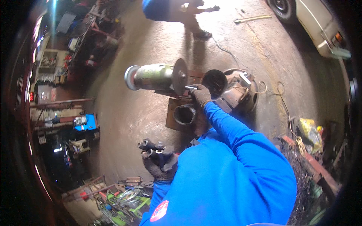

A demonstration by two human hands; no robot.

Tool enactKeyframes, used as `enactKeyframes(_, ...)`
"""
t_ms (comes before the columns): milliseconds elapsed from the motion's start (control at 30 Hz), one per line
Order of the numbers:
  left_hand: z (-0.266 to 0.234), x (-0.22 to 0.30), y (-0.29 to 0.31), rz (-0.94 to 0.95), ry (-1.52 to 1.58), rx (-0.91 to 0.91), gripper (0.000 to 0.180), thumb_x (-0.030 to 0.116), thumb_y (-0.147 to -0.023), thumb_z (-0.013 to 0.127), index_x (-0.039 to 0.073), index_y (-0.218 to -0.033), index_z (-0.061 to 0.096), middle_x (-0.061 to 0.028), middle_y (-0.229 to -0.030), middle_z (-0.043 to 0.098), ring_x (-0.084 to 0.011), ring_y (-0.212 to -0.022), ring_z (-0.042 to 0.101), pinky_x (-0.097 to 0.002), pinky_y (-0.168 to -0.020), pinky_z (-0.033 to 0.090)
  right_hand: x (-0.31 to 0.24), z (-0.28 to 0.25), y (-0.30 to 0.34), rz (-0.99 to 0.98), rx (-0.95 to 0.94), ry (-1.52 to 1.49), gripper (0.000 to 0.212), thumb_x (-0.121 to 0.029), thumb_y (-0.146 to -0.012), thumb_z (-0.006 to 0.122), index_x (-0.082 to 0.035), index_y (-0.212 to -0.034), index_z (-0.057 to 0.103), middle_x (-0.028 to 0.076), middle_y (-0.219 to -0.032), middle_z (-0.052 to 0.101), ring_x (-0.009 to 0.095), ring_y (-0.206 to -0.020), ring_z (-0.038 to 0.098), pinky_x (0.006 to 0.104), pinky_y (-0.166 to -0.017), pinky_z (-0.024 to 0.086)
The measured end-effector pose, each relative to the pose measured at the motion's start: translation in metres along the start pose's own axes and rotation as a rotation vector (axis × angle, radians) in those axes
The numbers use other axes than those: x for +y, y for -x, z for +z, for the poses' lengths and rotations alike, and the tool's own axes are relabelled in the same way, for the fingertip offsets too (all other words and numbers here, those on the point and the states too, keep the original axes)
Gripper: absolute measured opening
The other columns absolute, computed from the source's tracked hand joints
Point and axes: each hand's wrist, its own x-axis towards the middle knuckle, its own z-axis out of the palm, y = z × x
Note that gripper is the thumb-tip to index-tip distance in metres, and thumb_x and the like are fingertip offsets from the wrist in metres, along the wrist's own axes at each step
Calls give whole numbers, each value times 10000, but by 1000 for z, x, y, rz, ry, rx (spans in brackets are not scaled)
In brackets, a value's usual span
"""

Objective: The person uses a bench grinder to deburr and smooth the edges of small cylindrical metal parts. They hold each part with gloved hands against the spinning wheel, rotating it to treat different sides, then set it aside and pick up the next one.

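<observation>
My right hand (200,95), in a dark work glove, is closed around a small shiny metal rod (191,87), which points left at the dark disc (180,77) of a bench grinder (154,76). Whether the rod touches the disc I cannot tell. The grinder has a greenish body and a pale wheel (131,77) at its left end. Lower down, my gloved left hand (161,168) grips several short dark metal tubes (152,147) with pale round ends. Just below the grinder sits an open round can (184,114); a dark round container (215,83) stands behind my right hand.
At the far side another person's leg (192,24) stands near a cable. A car (318,26) is at the far right. Tools and metal scraps (124,201) lie at lower left, cluttered shelves (56,101) along the left, and a yellow sack (310,132) at right.
</observation>
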Motion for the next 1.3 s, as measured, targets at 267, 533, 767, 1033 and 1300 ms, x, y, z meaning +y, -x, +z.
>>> enactKeyframes(267,11,25,-16,-313,18,-179,410,338,-1131,622,249,-1530,660,-180,-1502,604,-276,-1223,655,-383,-691,626,72,-44,41,115,158,-487,183,-89,-1107,632,-75,-1288,651,102,-891,718,163,-605,636,342,-506,555)
enactKeyframes(533,-27,62,-21,-720,188,-92,459,322,-1080,724,85,-1437,560,-135,-1067,630,-293,-772,630,-401,-637,600,100,-42,110,9,204,-428,255,-20,-1040,665,-7,-1290,709,150,-937,788,191,-642,714,357,-537,592)
enactKeyframes(767,-50,95,3,-548,146,-64,499,353,-1047,766,80,-1417,572,-118,-1126,635,-287,-818,632,-385,-648,590,83,-142,167,-541,448,-251,255,-201,-1111,611,-115,-1277,785,51,-1124,785,193,-962,732,386,-859,602)
enactKeyframes(1033,-52,117,23,-380,-66,-188,482,485,-1115,661,213,-1513,648,-167,-1317,632,-247,-1050,616,-345,-629,610,34,-258,249,-591,738,-1047,288,-234,-1126,637,-104,-1367,728,62,-1049,741,192,-786,676,331,-684,557)
enactKeyframes(1300,-97,124,47,-226,48,-110,429,437,-1154,601,208,-1510,671,-182,-1366,668,-260,-1090,647,-331,-614,595,18,-223,223,-603,390,-966,379,-231,-1138,632,-101,-1491,683,53,-996,711,156,-769,654,326,-663,553)
